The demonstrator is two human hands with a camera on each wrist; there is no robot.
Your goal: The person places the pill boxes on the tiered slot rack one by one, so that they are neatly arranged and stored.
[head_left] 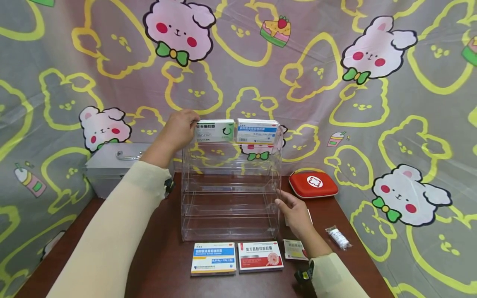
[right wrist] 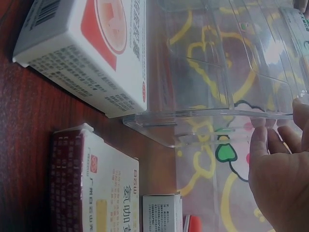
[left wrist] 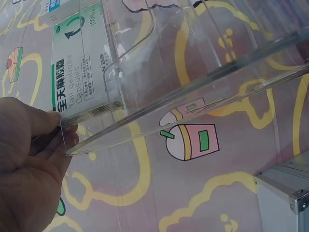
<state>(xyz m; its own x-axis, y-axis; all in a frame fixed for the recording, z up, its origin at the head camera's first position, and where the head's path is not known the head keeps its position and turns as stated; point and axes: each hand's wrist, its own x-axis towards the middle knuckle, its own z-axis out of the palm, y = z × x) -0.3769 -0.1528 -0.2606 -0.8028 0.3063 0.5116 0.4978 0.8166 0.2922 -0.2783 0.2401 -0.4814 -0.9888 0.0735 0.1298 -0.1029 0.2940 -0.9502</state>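
A clear plastic tiered display rack (head_left: 231, 223) stands upright on the table. Its top tier holds a green-and-white capsule box (head_left: 215, 130) at left and a blue-and-white capsule box (head_left: 257, 131) at right. At the rack's upper left corner, my left hand (head_left: 181, 129) grips the side panel's edge, close to the green-and-white box's end. In the left wrist view, that hand's fingers (left wrist: 71, 137) show through the clear plastic. Lower down, my right hand (head_left: 298, 213) pinches the rack's right side edge; its thumb (right wrist: 300, 107) and fingertips lie on opposite sides of the panel.
Before the rack lie a blue-and-yellow medicine box (head_left: 213, 258), a red-and-white one (head_left: 260, 256) and a smaller box (head_left: 295, 249). A red zip case (head_left: 314, 184) and a wrapped white roll (head_left: 338, 238) are at right. Behind at left stands a silver case (head_left: 108, 165).
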